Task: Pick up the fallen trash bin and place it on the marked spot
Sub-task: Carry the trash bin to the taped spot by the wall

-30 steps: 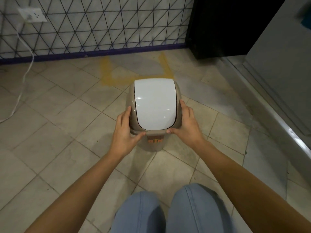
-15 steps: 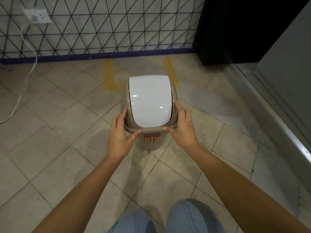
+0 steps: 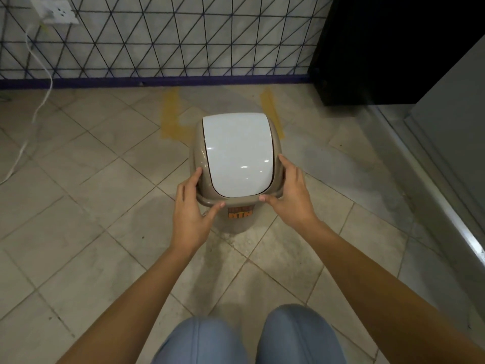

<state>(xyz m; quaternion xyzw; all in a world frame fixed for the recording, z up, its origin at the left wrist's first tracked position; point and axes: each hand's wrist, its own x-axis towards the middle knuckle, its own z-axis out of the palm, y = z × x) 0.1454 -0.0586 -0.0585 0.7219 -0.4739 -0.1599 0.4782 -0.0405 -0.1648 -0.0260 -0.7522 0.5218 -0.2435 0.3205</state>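
Note:
A beige trash bin with a white swing lid and an orange label stands upright, held by its rim between both hands. My left hand grips the rim's near left side. My right hand grips the near right side. Faded yellow floor marks outline the marked spot by the wall; the bin overlaps their near edge and hides part of it. I cannot tell whether the bin's base touches the floor.
A wall with a black triangle pattern runs behind the spot. A dark cabinet stands at the back right, and a grey raised ledge along the right. A white socket with a cable is at the left.
The bin has stayed in both hands and now sits nearer the wall and the yellow marks. Both arms have stretched forward with it.

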